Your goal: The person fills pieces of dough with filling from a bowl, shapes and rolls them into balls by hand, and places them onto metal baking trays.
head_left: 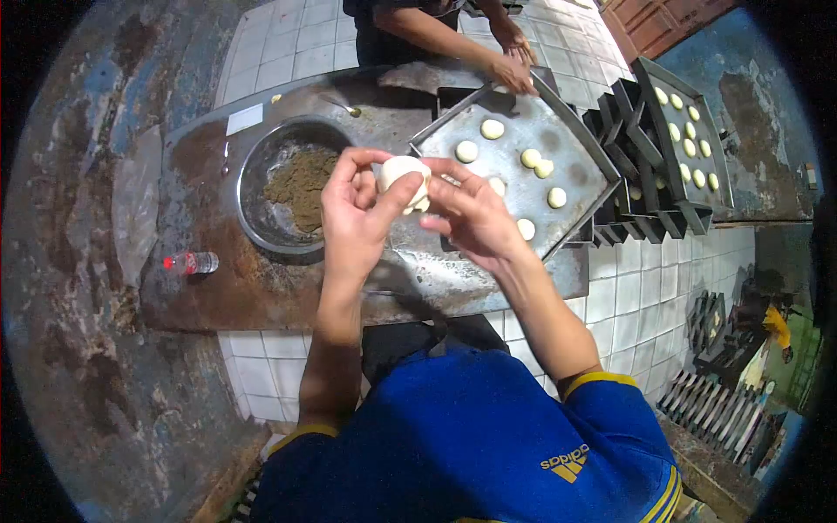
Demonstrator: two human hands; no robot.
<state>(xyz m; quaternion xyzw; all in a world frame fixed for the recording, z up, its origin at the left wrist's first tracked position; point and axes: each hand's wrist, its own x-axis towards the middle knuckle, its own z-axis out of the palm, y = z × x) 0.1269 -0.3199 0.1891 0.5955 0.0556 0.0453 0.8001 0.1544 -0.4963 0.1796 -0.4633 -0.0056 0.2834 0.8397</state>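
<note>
A pale piece of dough (399, 170) is held up above the table between both my hands. My left hand (353, 205) is closed around it, thumb across its front. From the other side, the bent fingers of my right hand (479, 213) press on its edge, while the thumb hangs lower and is slightly blurred. More pale dough shows just under the piece, partly hidden by my fingers. Left of my hands stands a metal bowl (247, 218) with crumbly brown filling (301, 190). Beyond my right hand lies a metal tray (580, 157) bearing several round dough balls (493, 129).
Across the table, a co-worker's hand (514, 74) rests at the tray's far edge. A red-capped bottle (193, 262) lies at the left, and a white card (245, 119) lies behind the bowl. Stacked dark trays (641, 148) stand at right, beside another tray (724, 179) with dough balls.
</note>
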